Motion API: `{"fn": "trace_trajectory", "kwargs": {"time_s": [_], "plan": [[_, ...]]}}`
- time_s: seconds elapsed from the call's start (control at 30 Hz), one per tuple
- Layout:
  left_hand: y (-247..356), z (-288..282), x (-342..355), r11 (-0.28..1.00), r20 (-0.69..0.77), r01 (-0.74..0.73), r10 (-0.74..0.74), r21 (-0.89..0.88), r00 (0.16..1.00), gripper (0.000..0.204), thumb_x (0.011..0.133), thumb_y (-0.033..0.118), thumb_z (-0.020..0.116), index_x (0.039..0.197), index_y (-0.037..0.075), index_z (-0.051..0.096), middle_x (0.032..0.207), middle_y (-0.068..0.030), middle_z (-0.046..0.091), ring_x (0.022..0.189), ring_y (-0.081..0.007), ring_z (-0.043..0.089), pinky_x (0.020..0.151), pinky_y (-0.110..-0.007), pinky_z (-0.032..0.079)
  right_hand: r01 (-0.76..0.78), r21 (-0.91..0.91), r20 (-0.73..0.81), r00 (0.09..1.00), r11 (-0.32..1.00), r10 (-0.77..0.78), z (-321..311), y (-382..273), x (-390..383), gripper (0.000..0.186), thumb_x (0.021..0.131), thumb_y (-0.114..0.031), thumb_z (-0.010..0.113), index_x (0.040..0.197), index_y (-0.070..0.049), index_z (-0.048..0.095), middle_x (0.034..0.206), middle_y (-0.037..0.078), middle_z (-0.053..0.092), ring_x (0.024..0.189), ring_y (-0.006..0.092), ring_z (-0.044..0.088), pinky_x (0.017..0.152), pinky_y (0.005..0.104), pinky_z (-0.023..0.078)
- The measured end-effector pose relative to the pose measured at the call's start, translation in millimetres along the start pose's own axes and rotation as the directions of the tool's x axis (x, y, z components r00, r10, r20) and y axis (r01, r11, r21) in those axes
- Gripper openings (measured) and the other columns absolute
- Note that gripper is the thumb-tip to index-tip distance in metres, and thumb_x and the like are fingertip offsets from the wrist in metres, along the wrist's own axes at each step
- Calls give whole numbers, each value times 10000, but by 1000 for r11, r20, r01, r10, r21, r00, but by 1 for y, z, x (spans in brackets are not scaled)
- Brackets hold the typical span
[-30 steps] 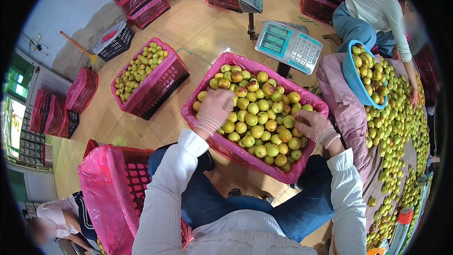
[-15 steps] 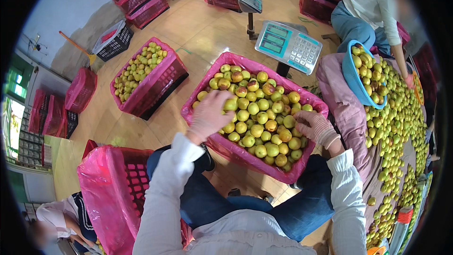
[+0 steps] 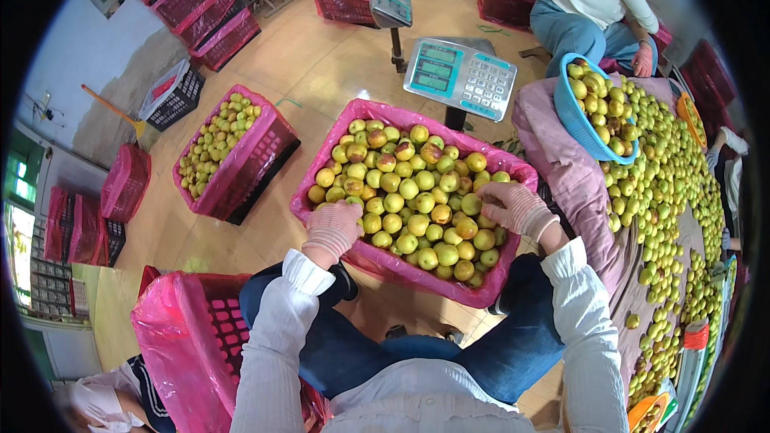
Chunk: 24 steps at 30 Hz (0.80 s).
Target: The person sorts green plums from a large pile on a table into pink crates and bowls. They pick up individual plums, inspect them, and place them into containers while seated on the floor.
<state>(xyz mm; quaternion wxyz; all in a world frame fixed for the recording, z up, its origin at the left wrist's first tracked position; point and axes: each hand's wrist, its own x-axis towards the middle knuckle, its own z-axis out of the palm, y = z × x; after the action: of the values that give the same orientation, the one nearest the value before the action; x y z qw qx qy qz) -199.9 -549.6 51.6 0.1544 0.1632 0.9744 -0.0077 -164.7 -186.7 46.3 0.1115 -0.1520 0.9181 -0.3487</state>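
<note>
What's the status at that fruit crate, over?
Left hand at near-left edge of crate; right hand at fruit, right side. Crate well filled. Scale beyond crate, not over it.

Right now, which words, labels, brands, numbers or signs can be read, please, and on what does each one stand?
None that I can quote reliably.
Near scale: marks on its display and keys, too small to read surely.
Far scale: its panel is too small and blurred.
Middle crate: no writing that I can make out.
</note>
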Motion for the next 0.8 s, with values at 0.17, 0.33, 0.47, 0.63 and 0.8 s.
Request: {"fn": "trace_trajectory", "kwargs": {"time_s": [0.17,0.33,0.47,0.63,0.8], "plan": [[4,-15,26,960,-394,-134,28,-247,919,206,839,240,662,997,109,672,958,-141,684,891,-340,664,754,-472,530,-2,16,-31,1000,1000,3,-7,-9,-1,359,844,-148,690,1170,-19,611,911,137,654,866,289,645,783,374,513],[25,-1,61,986,-309,-88,41,-139,950,268,846,218,663,1101,139,637,1099,-111,648,1042,-315,621,855,-447,532,52,0,-63,997,999,-52,-5,-3,-2,344,839,-145,696,1149,-20,615,896,140,653,845,305,646,769,384,514],[43,4,67,998,-212,-61,61,7,975,333,840,261,675,1153,166,609,1147,-88,607,1065,-334,595,854,-469,541,69,-1,-63,996,998,-69,-6,1,-7,325,849,-160,691,1136,-28,617,898,153,661,844,324,649,763,396,515],[41,-1,65,997,-179,-64,55,-47,982,296,849,283,677,1111,160,613,1135,-94,587,1036,-345,599,828,-473,542,-5,-46,-45,999,999,3,-12,-5,-17,328,855,-186,687,1137,-34,617,911,148,665,860,336,651,773,404,514],[37,10,62,991,-156,-57,38,-121,987,218,862,270,668,1045,166,614,1116,-96,568,1010,-345,604,826,-474,531,-44,-43,-13,999,998,43,-11,-3,-19,337,861,-205,677,1148,-40,614,920,147,668,889,340,656,784,413,511]]}}
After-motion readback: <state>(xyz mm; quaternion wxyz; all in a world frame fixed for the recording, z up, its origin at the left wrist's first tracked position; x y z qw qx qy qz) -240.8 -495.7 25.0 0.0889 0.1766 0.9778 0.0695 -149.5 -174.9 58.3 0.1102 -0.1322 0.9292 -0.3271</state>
